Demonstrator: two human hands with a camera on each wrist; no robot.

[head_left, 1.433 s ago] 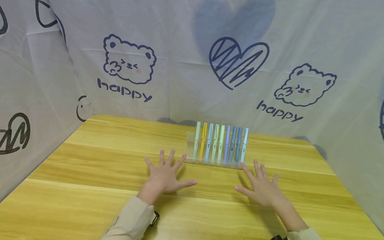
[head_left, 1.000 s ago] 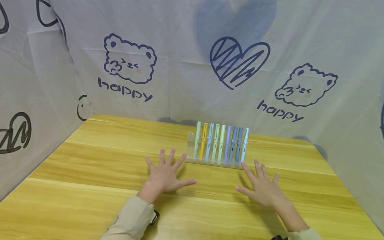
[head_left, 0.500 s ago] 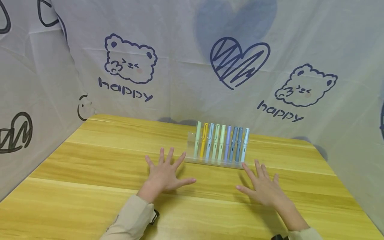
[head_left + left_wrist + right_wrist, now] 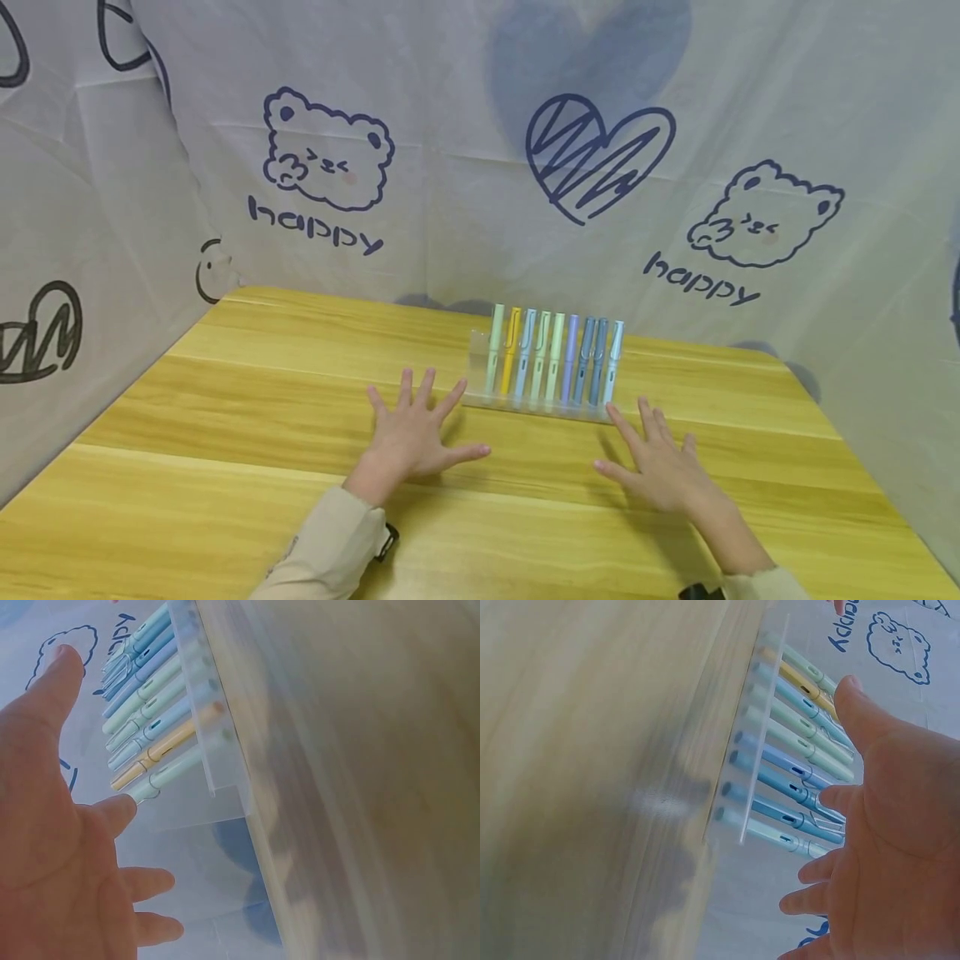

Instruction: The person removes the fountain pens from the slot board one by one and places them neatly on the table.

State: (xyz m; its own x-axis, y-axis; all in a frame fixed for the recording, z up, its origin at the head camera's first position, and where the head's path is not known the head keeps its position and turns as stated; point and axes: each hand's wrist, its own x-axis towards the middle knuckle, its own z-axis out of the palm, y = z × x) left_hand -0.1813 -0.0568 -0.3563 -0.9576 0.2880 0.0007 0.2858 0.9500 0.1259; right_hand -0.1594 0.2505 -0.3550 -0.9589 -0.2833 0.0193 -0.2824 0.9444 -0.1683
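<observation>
A clear plastic pen stand [image 4: 477,367] holds several capped pens in one leaning row. At its left end is a pale green pen [image 4: 494,350], beside a yellow pen [image 4: 511,352]; a purple pen [image 4: 570,358] sits farther right, and a light blue pen [image 4: 613,362] ends the row. My left hand [image 4: 408,437] spreads its fingers in front of the stand's left end, holding nothing. Just in front of the right end, my right hand [image 4: 663,467] has its fingers spread and is bare of any object. Both wrist views show the palms with the pens beyond.
The stand rests toward the back of a wood-grain table [image 4: 225,400]. Behind the table hangs a pale cloth [image 4: 450,192] printed with bears and hearts, and more cloth runs along both sides. Beige sleeves and black wristbands cover the forearms' lower ends.
Both hands stay spread in nearly the same place, with only a very slight shift. The pens and their stand have not been moved.
</observation>
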